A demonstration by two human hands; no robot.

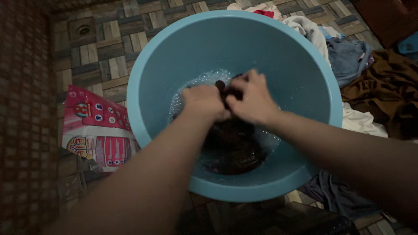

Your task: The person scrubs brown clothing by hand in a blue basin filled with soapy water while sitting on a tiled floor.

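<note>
A big light-blue plastic basin (174, 56) stands on the tiled floor, with soapy water and a dark wet garment (233, 146) at its bottom. My left hand (203, 102) and my right hand (252, 99) are both inside the basin, fists closed on a bunched part of the dark garment, pressed against each other just above the foam. The rest of the cloth lies soaking below my wrists.
A pink and white detergent bag (96, 128) lies on the floor left of the basin. A heap of clothes (365, 78), white, blue and brown, lies to the right. A floor drain (82, 29) sits at the upper left. A brick-patterned wall (24, 117) runs along the left.
</note>
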